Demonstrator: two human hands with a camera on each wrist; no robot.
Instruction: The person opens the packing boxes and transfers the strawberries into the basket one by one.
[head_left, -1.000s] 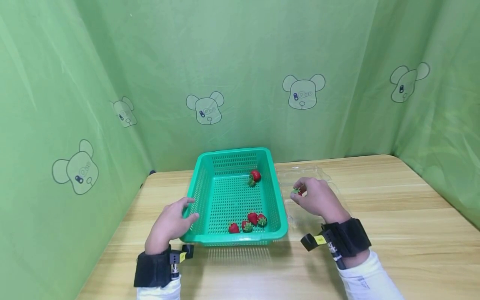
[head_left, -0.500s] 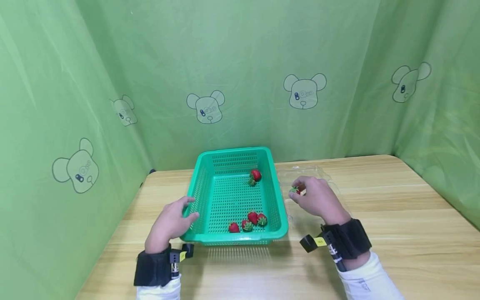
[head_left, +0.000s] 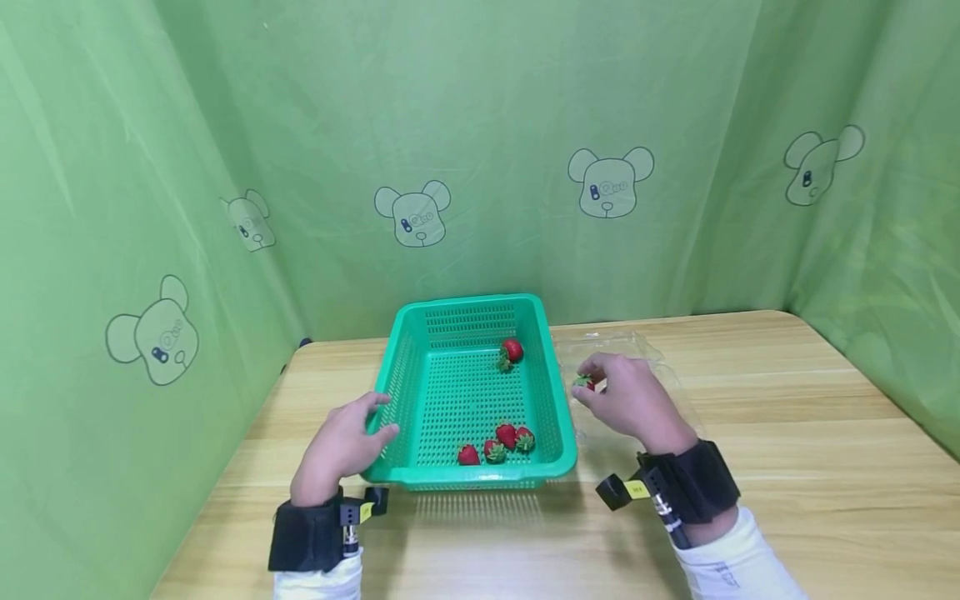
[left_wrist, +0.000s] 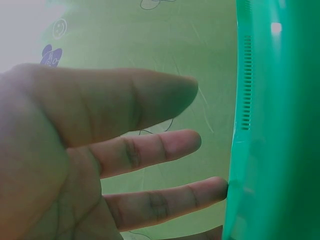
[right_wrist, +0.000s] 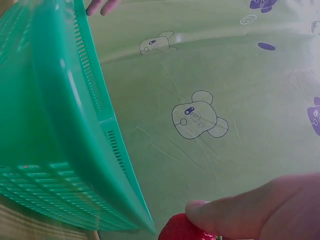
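Between thumb and fingers my right hand (head_left: 626, 396) pinches a red strawberry (head_left: 586, 382) with green leaves, just right of the basket and above a clear plastic box. The right wrist view shows the thumb against the strawberry (right_wrist: 184, 228) beside the green basket's wall. My left hand (head_left: 347, 440) is at the basket's left rim with its fingers spread and relaxed; in the left wrist view a fingertip (left_wrist: 218, 188) meets the rim. Inside the green basket (head_left: 468, 475), several strawberries (head_left: 506, 436) lie near the front and one or two (head_left: 512, 350) toward the back right.
The clear plastic box (head_left: 611, 343) lies on the wooden table (head_left: 795, 417) to the right of the basket, partly hidden under my right hand. A green curtain (head_left: 495, 108) with bear-head prints hangs behind the table and at both sides.
My right hand has shifted slightly left toward the basket with the strawberry, which turned a little in the fingers. The left hand and the basket stay where they were.
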